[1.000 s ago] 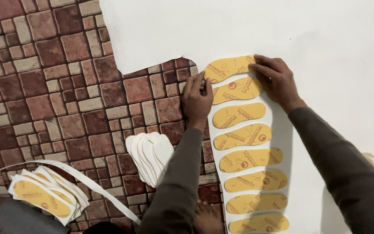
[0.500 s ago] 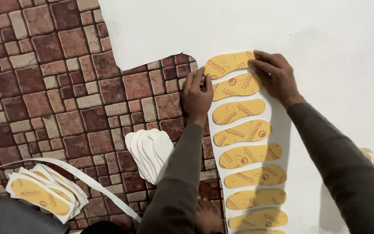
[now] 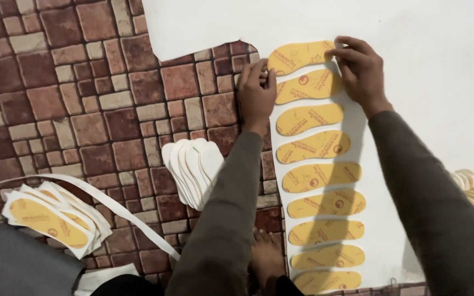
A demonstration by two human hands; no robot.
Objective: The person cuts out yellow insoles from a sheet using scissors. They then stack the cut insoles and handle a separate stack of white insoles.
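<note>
From above, both hands press flat, fingers spread, on the top yellow insole (image 3: 299, 56) of a column laid on a white sheet (image 3: 423, 66) over the brick-patterned floor (image 3: 83, 98). The left hand (image 3: 256, 96) pins its heel end and the right hand (image 3: 360, 68) its toe end. The insole is foot-shaped, mustard yellow with red print, tilted slightly.

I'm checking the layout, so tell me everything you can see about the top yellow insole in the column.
The top yellow insole is a thin, flat, foot-shaped cutout with faint red print. It lies tilted on the white sheet, heading a column of similar insoles. The left hand touches its left end; the right hand presses its right end.
</note>
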